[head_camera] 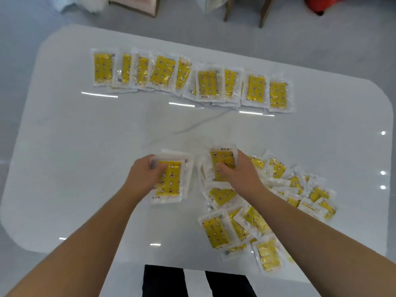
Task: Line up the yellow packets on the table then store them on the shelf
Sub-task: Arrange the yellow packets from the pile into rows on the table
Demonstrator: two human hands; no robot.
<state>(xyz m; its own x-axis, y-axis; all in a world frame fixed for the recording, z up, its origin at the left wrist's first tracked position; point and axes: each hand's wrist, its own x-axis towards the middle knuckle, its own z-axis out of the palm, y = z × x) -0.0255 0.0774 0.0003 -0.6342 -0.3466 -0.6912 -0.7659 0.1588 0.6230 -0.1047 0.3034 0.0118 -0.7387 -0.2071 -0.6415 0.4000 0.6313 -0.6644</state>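
Several yellow packets (192, 80) in clear wrappers lie in an overlapping row across the far half of the white table (85, 157). A loose heap of the same packets (267, 206) covers the near right of the table. My left hand (142, 179) grips a small stack of packets (171, 185), thumb on top of it. My right hand (237, 172) holds a single packet (221, 159) at the heap's upper left edge, fingers curled round its sides. No shelf shows in view.
The table has rounded corners and a glossy top with light reflections. Wooden chair legs (263, 11) and a pink-framed object (137, 5) stand on the grey floor beyond its far edge. My dark trouser legs (165, 281) show below the near edge.
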